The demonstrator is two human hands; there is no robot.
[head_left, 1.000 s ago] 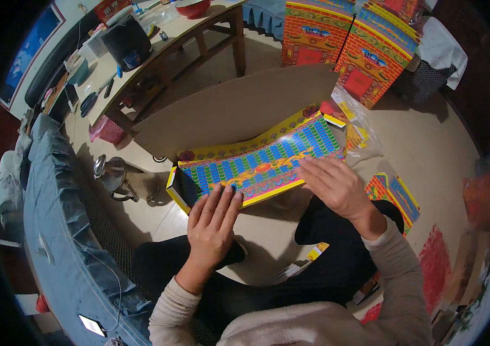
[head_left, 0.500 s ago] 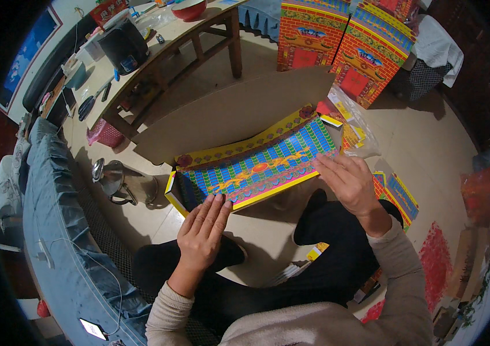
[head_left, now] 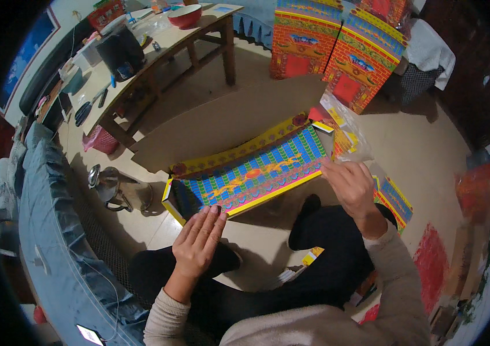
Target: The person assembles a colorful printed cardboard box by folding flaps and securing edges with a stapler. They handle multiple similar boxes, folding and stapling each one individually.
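A folded cardboard roof piece point(head_left: 268, 174), printed with blue and green tiles, a yellow ridge and an orange figure, is tilted in front of me above the floor. A large plain brown cardboard panel point(head_left: 227, 122) rises behind it. My left hand point(head_left: 197, 239) rests its outstretched fingers on the near yellow edge, towards the left corner; its thumb is hidden. At the near right corner my right hand point(head_left: 350, 187) has its bent fingers together on the edge, thumb mostly out of sight. A dark open end shows at the roof piece's left.
A metal kettle point(head_left: 119, 189) stands on the floor at the left, beside a blue-covered sofa point(head_left: 46, 230). Ahead is a wooden table point(head_left: 158, 63) with a red bowl point(head_left: 185, 16). Two brick-patterned cardboard houses point(head_left: 305, 43) stand at the back, with a plastic bag point(head_left: 349, 130) nearer.
My right hand's fingers have gone from lying flatter over the corner to bent and drawn together at the edge. My left fingers have slid slightly back towards me along the near edge.
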